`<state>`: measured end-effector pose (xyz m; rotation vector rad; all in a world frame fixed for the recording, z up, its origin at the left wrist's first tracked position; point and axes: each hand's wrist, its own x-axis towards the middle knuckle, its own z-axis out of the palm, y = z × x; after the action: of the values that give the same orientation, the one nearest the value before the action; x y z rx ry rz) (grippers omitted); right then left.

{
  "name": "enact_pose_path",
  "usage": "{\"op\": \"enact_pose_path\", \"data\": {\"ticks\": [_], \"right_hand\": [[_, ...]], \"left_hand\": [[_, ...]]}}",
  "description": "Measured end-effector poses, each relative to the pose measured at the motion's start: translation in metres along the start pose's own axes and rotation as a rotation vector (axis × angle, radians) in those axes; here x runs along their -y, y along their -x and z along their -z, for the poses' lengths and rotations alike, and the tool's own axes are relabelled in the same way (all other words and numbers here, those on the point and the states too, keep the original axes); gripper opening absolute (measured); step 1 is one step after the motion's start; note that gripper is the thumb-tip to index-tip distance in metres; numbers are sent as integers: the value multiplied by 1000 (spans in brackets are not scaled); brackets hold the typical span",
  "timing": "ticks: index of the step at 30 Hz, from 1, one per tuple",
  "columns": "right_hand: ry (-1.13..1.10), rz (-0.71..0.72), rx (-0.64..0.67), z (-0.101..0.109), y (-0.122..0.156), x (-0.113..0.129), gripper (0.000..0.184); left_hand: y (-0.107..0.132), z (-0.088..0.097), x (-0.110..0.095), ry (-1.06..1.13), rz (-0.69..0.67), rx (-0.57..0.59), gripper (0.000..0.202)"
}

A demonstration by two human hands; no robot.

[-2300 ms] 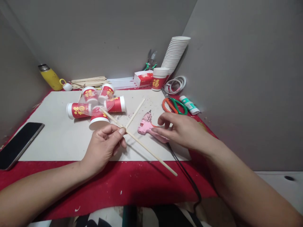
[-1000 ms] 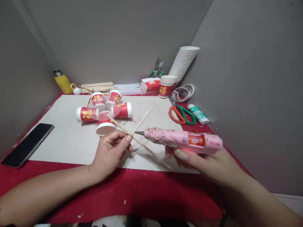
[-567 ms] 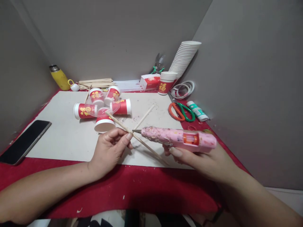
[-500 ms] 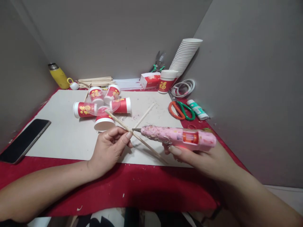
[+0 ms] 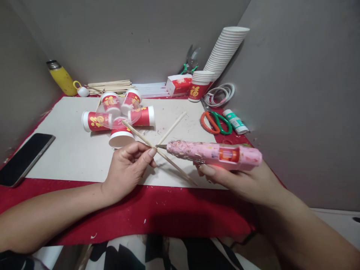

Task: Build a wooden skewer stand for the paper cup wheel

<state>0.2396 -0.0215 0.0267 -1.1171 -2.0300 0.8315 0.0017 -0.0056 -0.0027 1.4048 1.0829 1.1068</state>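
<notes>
Two thin wooden sticks (image 5: 176, 168) cross each other in front of me, pinched near the crossing by the thumb and fingers of my left hand (image 5: 129, 165). My right hand (image 5: 239, 187) is wrapped round a pink hot glue gun (image 5: 194, 152), stained with dried glue. The gun's metal nozzle meets the sticks where they cross, beside my left thumb tip. Beyond my left hand, several red-and-white paper cups (image 5: 120, 138) lie in a ring, with a clear plastic disc (image 5: 136, 114) over their inner ends.
A phone (image 5: 26, 157) lies at the left. Along the back are a yellow bottle (image 5: 62, 79), a bundle of sticks (image 5: 111, 86), a red-and-white box (image 5: 179, 85) and a tall cup stack (image 5: 226, 48). Scissors (image 5: 216, 122), a coiled tape (image 5: 221, 95) and a green-and-white tube (image 5: 235, 122) are at the right.
The view has tipped slightly downward, so the tabletop appears higher. Both hands keep their hold, and the nozzle stays at the crossing of the sticks.
</notes>
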Motion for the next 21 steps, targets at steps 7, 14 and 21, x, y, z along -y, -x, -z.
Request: {"op": "enact_pose_path", "data": {"ticks": [7,14,21], "right_hand": [[-53,-13,-17,1,-2,4,20],[-16,-9,58,3,0,3,30],[24,-42,-1,13,-3,-2,31]], "left_hand": [[0,0,-2,-15,-8,-3,23],[0,2,-4,13,-11,-23,23],[-4,2,-4,136,42,-84,26]]}}
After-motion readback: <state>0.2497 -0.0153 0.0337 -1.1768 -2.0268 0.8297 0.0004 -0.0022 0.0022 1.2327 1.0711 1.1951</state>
